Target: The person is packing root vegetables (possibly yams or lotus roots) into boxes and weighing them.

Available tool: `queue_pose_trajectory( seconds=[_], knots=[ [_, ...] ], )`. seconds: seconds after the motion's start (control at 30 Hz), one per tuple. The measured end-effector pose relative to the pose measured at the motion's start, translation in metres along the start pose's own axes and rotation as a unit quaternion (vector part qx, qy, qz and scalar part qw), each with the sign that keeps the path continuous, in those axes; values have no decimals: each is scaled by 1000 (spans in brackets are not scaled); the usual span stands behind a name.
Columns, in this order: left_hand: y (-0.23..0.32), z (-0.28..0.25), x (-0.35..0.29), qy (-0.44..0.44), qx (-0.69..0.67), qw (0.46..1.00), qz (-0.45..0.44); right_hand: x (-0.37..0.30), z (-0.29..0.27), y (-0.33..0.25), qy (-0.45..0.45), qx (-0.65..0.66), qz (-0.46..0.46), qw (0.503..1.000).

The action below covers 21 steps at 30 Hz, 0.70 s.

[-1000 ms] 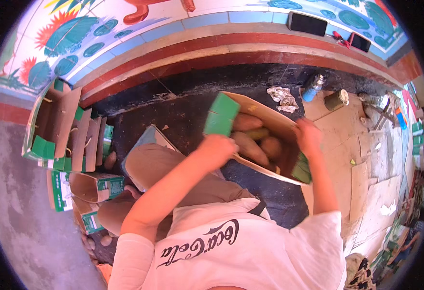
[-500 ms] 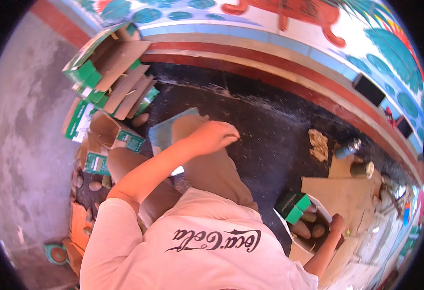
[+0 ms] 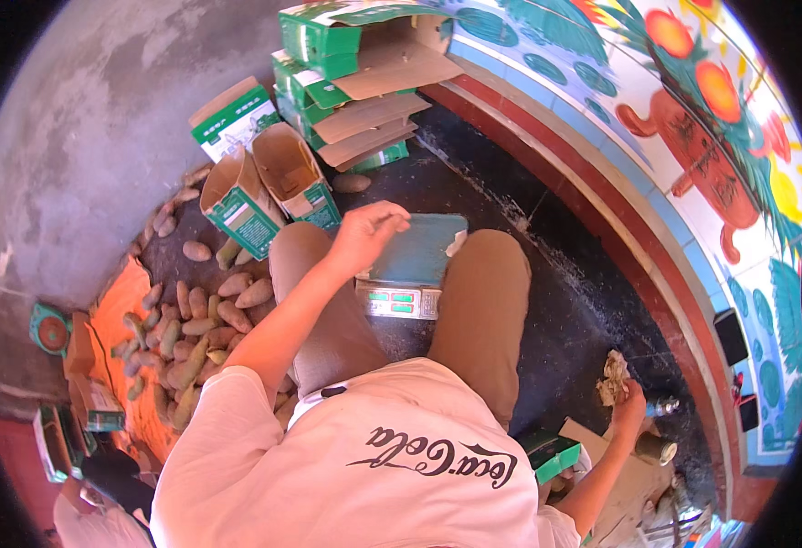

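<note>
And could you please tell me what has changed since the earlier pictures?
The box that both hands held has moved rightward, beside the person's right hip. The left hand let go and is now near the scale; the right hand has come off too, by the crumpled paper, contact unclear. The view swung left. The stacked boxes stayed put.

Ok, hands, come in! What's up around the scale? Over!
Left hand loosely curled near scale, nothing seen in it. Right hand at crumpled paper, contact unclear. Scale between knees, display lit. Green carton near right forearm.

right hand (image 3: pixel 630 405) now off the box (image 3: pixel 556 459), by crumpled paper (image 3: pixel 613 373)
</note>
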<state>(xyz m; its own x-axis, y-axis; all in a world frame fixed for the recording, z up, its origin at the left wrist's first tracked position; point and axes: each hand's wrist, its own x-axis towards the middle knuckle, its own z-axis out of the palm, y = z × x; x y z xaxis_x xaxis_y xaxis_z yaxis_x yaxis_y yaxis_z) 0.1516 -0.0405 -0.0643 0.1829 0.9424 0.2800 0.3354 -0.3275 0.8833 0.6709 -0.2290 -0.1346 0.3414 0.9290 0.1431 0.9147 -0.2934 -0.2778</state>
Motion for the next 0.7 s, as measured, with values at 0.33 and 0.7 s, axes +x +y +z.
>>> queue_pose_trajectory(
  seconds=[0.33,0.7],
  knots=[
    [-22,-45,-27,140,-48,989,-28,96,-28,-198,71,143,-227,961],
    [-24,-34,-24,128,-18,987,-92,164,3,-329,-10,279,-387,879]
  ],
)
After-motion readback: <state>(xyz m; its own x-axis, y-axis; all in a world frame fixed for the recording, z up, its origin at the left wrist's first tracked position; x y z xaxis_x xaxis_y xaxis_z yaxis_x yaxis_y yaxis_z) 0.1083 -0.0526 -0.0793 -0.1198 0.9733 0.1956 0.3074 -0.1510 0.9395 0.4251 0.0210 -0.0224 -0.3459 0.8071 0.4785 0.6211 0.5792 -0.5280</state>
